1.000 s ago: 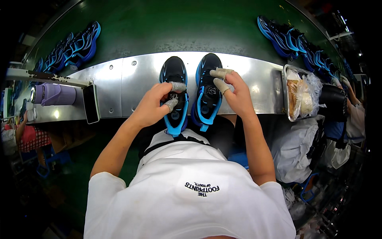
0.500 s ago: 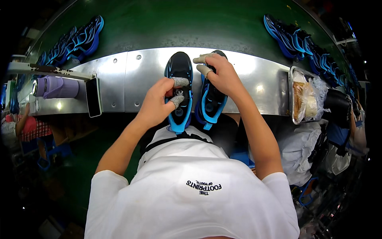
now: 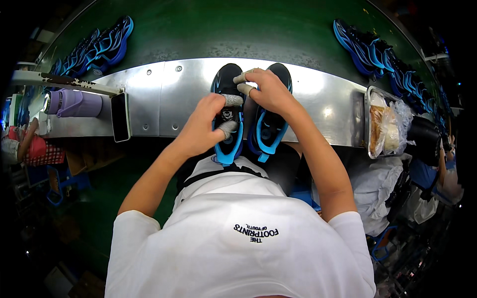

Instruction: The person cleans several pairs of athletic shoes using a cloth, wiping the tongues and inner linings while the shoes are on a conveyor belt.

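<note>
Two black shoes with bright blue soles lie side by side on a metal shelf (image 3: 164, 99) in front of me. My left hand (image 3: 206, 124) grips the left shoe (image 3: 226, 141) around its tongue, thumb and fingers in grey fingertip covers. My right hand (image 3: 266, 92) rests on the right shoe (image 3: 271, 136), reaching over its front part toward the gap between the pair. Both shoes point away from me, heels hanging over the shelf's near edge.
A green conveyor belt (image 3: 228, 30) runs beyond the shelf, with blue shoes at the far left (image 3: 99, 49) and far right (image 3: 372, 49). A purple bottle (image 3: 74, 104) and a black phone (image 3: 120, 117) lie at left. A metal tray with bagged items (image 3: 385, 124) sits at right.
My right hand has slid leftward from the right shoe's toe toward the gap between the shoes. My left hand has stayed on the left shoe's tongue.
</note>
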